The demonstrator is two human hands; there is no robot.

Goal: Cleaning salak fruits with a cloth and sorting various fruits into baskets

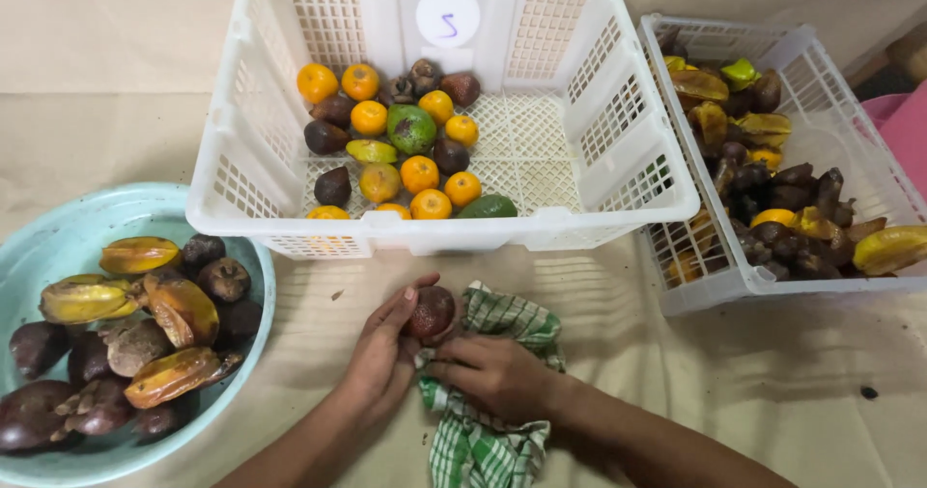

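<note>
The left hand (384,358) has its fingers closed around a dark brown fruit (431,311), held above the table. The right hand (492,374) grips a green checked cloth (483,430) just beside it. Two white baskets (579,223) of mixed fruit stand behind; one blue bowl (58,247) of fruit sits left.

Both forearms angle inward, left hand (383,358) cupped upright, right hand (494,374) curled flat beside it.
</note>
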